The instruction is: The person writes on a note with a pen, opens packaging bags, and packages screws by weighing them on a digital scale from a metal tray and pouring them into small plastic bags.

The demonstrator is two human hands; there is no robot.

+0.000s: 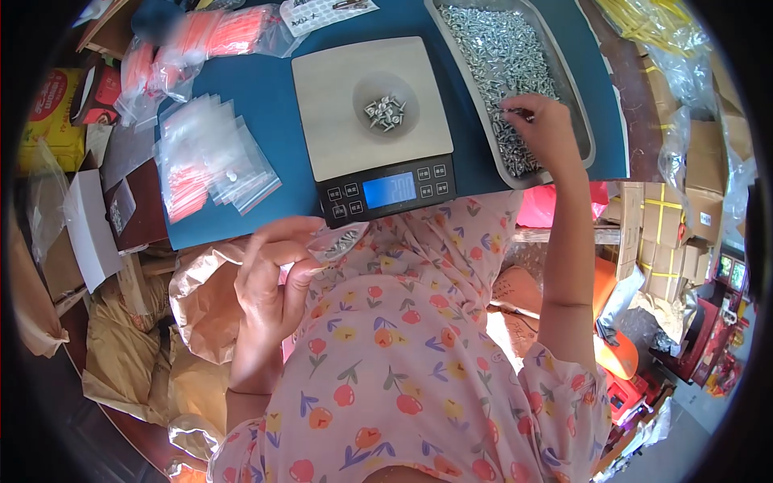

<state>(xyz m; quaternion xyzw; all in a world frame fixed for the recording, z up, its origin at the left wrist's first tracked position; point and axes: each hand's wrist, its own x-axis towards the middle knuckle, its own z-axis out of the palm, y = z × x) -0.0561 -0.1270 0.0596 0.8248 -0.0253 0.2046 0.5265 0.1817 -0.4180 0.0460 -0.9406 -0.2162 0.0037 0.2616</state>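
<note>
My left hand (274, 278) pinches a small clear plastic container (342, 241) with several screws in it, just below the scale's front edge. Whether it is a bag or a shallow dish, I cannot tell. My right hand (543, 133) reaches into a grey tray (586, 137) of loose silver screws (503, 56). Its fingertips are closed together at the screws, and what they grip is partly hidden. Between the hands stands a digital scale (326, 105) with a lit blue display (389, 189). A round shallow dish (386, 88) on its plate holds a small heap of screws.
Clear zip bags (213, 153) with pinkish-red edges lie left of the scale on the blue table (274, 97). Bundles of pink-red bags (217, 34) sit at the back left. Brown paper sacks (201, 298) stand below the left edge, and cardboard boxes (692, 169) at the right.
</note>
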